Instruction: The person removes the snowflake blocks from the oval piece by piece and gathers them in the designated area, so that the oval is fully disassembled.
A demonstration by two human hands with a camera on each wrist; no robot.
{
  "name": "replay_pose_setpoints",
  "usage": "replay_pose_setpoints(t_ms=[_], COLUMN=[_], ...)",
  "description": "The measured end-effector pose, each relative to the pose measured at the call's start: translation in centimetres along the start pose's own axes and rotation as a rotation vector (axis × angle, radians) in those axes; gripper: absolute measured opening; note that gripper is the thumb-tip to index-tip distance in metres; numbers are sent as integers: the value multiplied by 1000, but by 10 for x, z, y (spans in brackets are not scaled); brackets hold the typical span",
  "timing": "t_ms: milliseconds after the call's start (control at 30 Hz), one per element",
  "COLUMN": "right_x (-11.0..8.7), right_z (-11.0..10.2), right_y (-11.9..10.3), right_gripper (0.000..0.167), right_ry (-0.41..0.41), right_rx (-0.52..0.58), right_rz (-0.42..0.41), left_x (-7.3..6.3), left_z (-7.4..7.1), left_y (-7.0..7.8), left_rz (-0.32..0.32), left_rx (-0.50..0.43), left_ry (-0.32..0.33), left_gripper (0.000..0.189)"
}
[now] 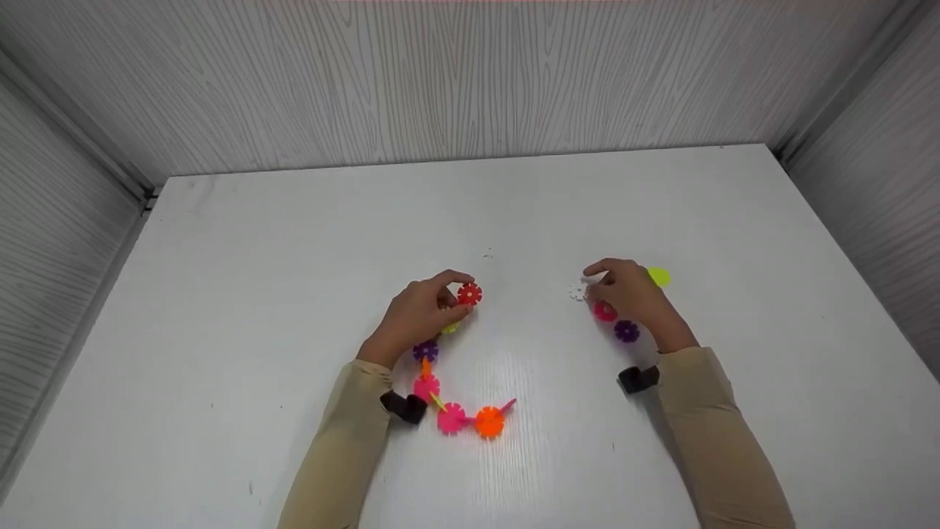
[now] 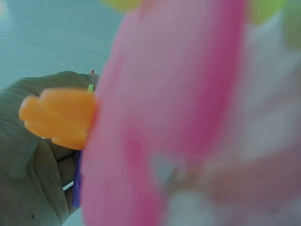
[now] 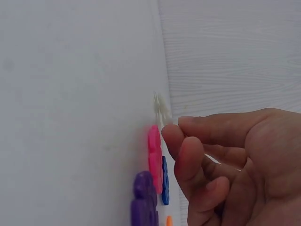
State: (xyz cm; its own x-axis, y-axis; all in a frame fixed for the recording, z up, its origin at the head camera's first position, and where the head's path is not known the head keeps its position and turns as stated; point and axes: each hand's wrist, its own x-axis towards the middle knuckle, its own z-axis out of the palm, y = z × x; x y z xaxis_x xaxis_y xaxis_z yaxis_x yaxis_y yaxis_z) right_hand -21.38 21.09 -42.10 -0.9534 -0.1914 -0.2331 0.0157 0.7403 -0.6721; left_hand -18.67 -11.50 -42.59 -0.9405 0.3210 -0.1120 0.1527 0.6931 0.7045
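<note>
My left hand (image 1: 422,312) pinches a red notched disc (image 1: 469,294) between thumb and index finger. From it a chain of interlocked discs curves down past the wrist, with a purple disc (image 1: 425,350), pink discs (image 1: 451,418) and an orange disc (image 1: 490,422). In the left wrist view a blurred pink disc (image 2: 164,94) and an orange disc (image 2: 61,117) cover much of the hand. My right hand (image 1: 624,290) hovers with bent fingers, holding nothing, its fingertips close to a clear disc (image 1: 578,292). A loose pink disc (image 1: 605,311) lies partly under that hand.
By the right wrist lies a loose purple disc (image 1: 626,331); a yellow disc (image 1: 659,276) lies beyond the hand. The right wrist view also shows a blue disc (image 3: 165,181). Grain-patterned panels (image 1: 455,81) bound the white table (image 1: 294,242) at back and sides.
</note>
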Motion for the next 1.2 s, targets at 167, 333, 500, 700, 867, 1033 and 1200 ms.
replay_pose_setpoints(t_ms=[167, 333, 500, 700, 867, 1033, 1200], right_x=[-1, -3, -6, -9, -13, -16, -18], right_z=[2, 7, 16, 29, 37, 43, 47], right_y=[-5, -13, -22, -37, -46, -53, -57], right_gripper=[33, 33, 36, 43, 45, 46, 47], right_ry=[47, 78, 61, 7, -42, -67, -98], right_rx=[13, 53, 95, 101, 128, 152, 138], right_rz=[-17, -85, -138, -159, -190, -220, -217], left_x=[-1, -1, 0, 0, -1, -2, -3], left_z=[0, 3, 5, 4, 5, 5, 6], left_y=[2, 5, 7, 9, 13, 15, 14], left_rz=[16, 4, 4, -5, 6, 32, 60], left_rx=[16, 13, -7, -14, -24, -25, -47], left_ry=[-6, -6, 6, 20, 2, -6, -35], left_gripper=[41, 41, 39, 39, 37, 36, 34])
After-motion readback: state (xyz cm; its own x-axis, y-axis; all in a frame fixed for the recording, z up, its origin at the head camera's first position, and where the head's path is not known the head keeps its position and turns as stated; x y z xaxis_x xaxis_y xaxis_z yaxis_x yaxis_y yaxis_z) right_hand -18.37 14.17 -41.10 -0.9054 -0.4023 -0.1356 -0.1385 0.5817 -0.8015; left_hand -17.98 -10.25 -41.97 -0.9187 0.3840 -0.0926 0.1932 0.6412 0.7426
